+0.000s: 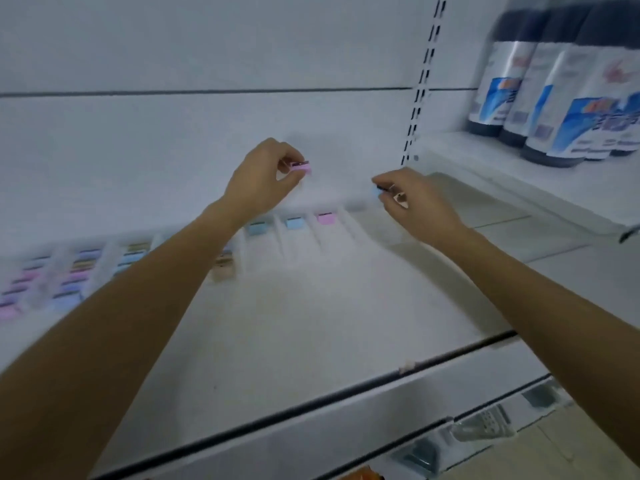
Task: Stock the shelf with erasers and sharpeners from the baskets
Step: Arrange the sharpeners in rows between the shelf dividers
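- definitely a shop: white retail shelf (311,306) with a slotted upright (420,84), upper right
- identical labelled bottles (543,91) lined up, far right
- small pastel pieces (81,268) in rows, left

**Printed matter in view: no word, brand or number is legible**
The dark bottles (550,98) on the upper right shelf (519,174) each carry a wrap-round label (575,109). It is silver-white with a blue and white graphic, a red mark near the top and orange-red characters across the blue, all too blurred to read; 2 of the labels also show a small grey patch low down, whose content cannot be made out. Below the stocked shelf (311,306), the front rail of the next tier holds price tags (485,422) with dark and pale marks, likewise smeared beyond reading
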Demonstrator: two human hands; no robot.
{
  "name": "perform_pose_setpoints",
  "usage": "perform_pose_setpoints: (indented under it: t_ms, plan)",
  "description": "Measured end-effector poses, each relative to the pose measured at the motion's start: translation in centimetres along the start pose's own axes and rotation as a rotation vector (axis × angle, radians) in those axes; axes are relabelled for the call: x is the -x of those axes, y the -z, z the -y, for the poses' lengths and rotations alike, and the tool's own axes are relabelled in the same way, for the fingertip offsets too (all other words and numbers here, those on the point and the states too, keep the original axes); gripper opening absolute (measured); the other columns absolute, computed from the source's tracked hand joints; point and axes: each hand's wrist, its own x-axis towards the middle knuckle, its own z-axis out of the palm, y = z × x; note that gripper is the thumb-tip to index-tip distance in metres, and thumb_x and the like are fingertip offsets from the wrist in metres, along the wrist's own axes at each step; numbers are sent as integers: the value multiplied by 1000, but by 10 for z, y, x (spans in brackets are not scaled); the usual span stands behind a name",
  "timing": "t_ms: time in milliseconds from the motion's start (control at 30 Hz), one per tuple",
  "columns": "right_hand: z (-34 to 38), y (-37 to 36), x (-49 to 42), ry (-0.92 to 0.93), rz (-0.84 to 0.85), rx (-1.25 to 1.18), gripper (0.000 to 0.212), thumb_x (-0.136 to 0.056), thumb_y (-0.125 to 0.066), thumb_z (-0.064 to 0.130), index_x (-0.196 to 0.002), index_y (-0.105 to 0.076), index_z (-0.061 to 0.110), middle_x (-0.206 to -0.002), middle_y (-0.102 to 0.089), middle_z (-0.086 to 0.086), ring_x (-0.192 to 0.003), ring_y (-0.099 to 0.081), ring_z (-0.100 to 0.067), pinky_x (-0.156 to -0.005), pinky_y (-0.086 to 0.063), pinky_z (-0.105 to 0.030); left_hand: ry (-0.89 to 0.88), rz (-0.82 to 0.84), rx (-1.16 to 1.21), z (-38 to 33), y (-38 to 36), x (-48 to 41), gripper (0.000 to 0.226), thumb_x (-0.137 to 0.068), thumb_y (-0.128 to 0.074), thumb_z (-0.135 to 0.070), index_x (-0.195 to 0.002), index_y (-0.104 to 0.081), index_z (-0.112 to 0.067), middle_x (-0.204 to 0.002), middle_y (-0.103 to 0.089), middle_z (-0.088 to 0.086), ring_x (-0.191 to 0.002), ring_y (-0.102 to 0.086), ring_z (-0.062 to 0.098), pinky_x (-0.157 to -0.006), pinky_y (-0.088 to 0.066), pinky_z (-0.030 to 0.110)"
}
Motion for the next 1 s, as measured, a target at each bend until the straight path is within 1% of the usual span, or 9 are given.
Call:
perform_pose_setpoints:
  t_ms: [67,167,267,367,433,600,733,833,1000]
  plan:
    - [-14,-6,-20,56,40,-8,28,-91,-51,6,-118,-58,5,-110,-59,-12,-94,-54,-15,-81,-34,-13,33,31,-71,2,2,-1,19,-88,-60,-21,-103,-65,-9,-96,-58,6,-85,-55,14,-75,-34,15]
    - [-31,-11,-42,73,113,-4,27,-91,-50,7,-118,-56,5,-115,-57,-11,-102,-56,-21,-84,-36,-20,58,106,-143,-5,-6,-5,20,-88,-60,-17,-104,-65,-8,-98,-60,9,-84,-52,12,-76,-34,15]
    - [-50,-13,-51,51,179,54,25,-90,-50,5,-114,-58,5,-116,-56,-12,-103,-55,-25,-82,-36,-24,88,162,-163,-21,-24,-13,19,-87,-60,-19,-103,-65,-10,-100,-61,7,-87,-53,13,-81,-40,21]
    - [-64,-12,-50,18,242,118,26,-87,-51,1,-111,-59,3,-116,-52,-15,-105,-52,-29,-89,-43,-37,126,201,-173,-40,-46,-22,19,-86,-62,-23,-101,-64,-12,-99,-58,3,-93,-56,17,-85,-45,30]
    - [-70,-11,-46,4,270,179,26,-88,-49,1,-112,-58,3,-116,-52,-16,-107,-50,-30,-88,-43,-44,133,243,-214,-52,-58,-28,21,-85,-61,-24,-103,-63,-12,-104,-56,5,-97,-54,19,-85,-44,31]
    - [-70,-8,-44,5,261,222,23,-88,-49,3,-107,-61,5,-112,-58,-14,-105,-52,-30,-82,-47,-42,109,343,-368,-65,-81,-36,26,-87,-59,-31,-107,-60,-15,-114,-56,4,-107,-51,21,-83,-41,31]
    - [-66,-12,-41,11,297,250,20,-86,-51,5,-102,-63,9,-106,-61,-9,-104,-51,-26,-77,-46,-38,102,382,-485,-62,-91,-35,22,-87,-60,-34,-99,-56,-15,-110,-56,4,-107,-50,23,-77,-38,31]
    - [-66,-16,-40,13,304,265,21,-86,-50,4,-99,-64,12,-105,-63,-6,-105,-50,-24,-76,-46,-36,121,409,-497,-62,-92,-33,23,-88,-58,-36,-96,-58,-14,-107,-56,5,-104,-50,24,-80,-41,33]
    - [-65,-15,-40,39,307,305,24,-91,-47,7,-106,-65,12,-112,-56,-8,-108,-47,-25,-77,-41,-34,81,430,-477,-62,-88,-29,29,-93,-47,-31,-107,-63,-10,-115,-54,8,-110,-49,26,-85,-44,36]
